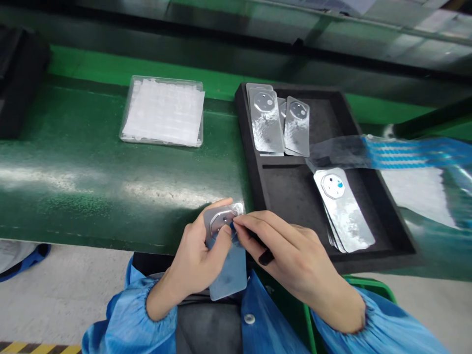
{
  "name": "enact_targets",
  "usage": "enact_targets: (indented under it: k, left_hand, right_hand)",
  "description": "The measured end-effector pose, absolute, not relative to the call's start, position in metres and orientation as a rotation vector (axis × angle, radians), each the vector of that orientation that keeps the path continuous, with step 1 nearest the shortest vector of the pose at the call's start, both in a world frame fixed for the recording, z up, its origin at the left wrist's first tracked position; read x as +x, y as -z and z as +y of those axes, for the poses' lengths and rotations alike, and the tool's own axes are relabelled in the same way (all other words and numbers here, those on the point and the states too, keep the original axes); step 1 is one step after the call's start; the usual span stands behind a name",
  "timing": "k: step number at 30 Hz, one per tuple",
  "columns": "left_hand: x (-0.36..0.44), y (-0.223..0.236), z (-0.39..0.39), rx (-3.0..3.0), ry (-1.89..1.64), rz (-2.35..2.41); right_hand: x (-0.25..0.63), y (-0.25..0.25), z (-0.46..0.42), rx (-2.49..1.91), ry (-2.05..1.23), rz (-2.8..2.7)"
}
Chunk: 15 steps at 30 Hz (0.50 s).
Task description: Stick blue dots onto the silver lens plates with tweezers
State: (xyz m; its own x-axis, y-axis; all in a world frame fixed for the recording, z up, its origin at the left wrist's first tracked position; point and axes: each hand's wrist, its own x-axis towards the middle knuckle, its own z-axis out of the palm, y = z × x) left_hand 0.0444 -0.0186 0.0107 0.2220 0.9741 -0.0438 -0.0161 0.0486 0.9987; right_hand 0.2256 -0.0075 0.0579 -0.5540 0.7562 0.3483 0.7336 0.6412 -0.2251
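Silver in colour, the panel (229, 275) is held by the left hand (193, 258), whose thumb is laid over the camera ring (217, 221), so that part of it is hidden. Right of that thumb, the ring's edge is met by the closed fingertips of the right hand (295, 250); what is pinched there cannot be made out. A dark tool (266, 256) is held in that hand, mostly covered by fingers. Beyond the grip, to the right, the tray (249, 147) is partly overlapped by clear film (341, 150).
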Motion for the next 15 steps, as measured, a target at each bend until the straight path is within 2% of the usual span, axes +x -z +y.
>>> enact_targets:
  k: [15]
  left_hand:
    - [0.0439, -0.0138, -0.0162, 1.22, -1.051, 1.008]
  right_hand:
    - [0.2215, -0.057, -0.0038, -1.123, -0.013, -2.464]
